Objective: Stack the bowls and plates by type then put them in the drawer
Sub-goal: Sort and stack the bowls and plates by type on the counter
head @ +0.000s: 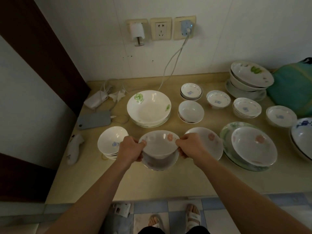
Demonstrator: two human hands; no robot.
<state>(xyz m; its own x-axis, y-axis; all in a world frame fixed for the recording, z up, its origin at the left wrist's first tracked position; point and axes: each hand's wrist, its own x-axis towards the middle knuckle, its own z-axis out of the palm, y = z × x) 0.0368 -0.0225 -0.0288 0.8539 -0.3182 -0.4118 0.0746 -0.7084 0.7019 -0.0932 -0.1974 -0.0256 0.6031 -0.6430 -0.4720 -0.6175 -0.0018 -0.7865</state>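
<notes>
Item: pink-flowered bowl (pixel 159 146), which I saw held above the desk (pixel 168 183) front edge. Left hand (pixel 130 148) gripped its left rim; right hand (pixel 190 146) gripped its right rim.

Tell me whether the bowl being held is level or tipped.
Tipped. The bowl leans away, its outer wall facing the camera, gripped by left hand and right hand.

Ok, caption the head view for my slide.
Both hands, left and right, hold a pink-flowered bowl above the counter among sorted dish stacks.
</notes>
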